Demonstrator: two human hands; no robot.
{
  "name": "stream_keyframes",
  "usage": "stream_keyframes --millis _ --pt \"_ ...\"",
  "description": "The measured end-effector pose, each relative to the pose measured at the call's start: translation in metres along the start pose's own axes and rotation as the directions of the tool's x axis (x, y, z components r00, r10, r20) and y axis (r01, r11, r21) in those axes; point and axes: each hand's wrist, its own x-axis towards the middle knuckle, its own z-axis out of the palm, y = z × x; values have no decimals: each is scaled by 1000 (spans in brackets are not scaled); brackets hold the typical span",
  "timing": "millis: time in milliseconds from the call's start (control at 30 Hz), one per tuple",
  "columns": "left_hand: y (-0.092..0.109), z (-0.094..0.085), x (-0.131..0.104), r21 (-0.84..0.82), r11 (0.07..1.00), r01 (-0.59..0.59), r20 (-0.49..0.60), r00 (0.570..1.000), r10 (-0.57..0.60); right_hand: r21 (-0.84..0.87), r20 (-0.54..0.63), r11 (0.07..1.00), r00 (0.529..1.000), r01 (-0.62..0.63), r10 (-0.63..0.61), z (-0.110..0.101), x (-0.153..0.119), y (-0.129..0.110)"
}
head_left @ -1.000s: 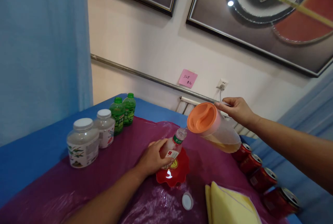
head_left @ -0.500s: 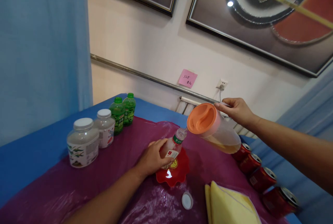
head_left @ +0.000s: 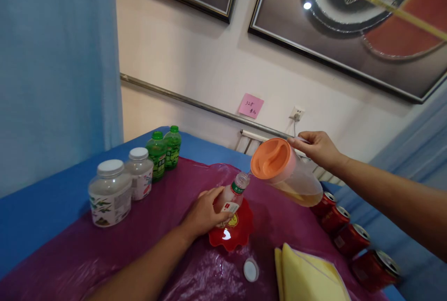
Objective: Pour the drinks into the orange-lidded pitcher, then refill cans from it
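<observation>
My left hand (head_left: 206,212) is wrapped round a clear plastic bottle (head_left: 230,198) with a green neck band and no cap on its mouth. The bottle stands over a red scalloped plate (head_left: 240,233). With my right hand (head_left: 319,147) I grip the handle of a translucent pitcher (head_left: 296,187) with an orange lid (head_left: 270,159). The pitcher is tilted left, its spout right at the bottle's mouth, and amber liquid lies along its lower side. A thin stream seems to run between the two. A white cap (head_left: 251,270) lies in front of the plate.
To the left stand two white-lidded jars (head_left: 110,194) and two green bottles (head_left: 157,154). A folded yellow cloth (head_left: 310,275) lies at the front right, beside a row of several red cans (head_left: 351,240). Purple plastic sheeting (head_left: 167,259) covers the blue table.
Almost nothing differs. Both hands, the bottle and the tilted pitcher keep their places; the view has shifted very slightly.
</observation>
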Motion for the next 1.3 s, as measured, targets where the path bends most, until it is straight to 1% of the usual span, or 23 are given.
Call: stream_keyframes --millis 167,433,600,933,1067,1300 --pt "2 -2 1 -13 1000 -7 22 1000 8 0 0 1000 1000 14 -14 0 1 1" --pt "1 0 0 -26 1000 1 7 1000 0 -2 9 1000 1000 27 -27 -1 2 2" --pt "0 0 0 -29 1000 1 7 1000 -1 -3 14 1000 1000 18 -18 -2 2 2" --pt "5 -2 -1 -17 1000 -1 6 1000 1 -9 15 1000 1000 7 -7 -1 1 1" --pt "4 -2 -1 -14 1000 1 -3 1000 -1 7 21 1000 999 27 -27 2 1 1" --pt "1 -1 -1 -17 1000 -9 12 1000 9 3 17 1000 1000 7 -7 2 2 5"
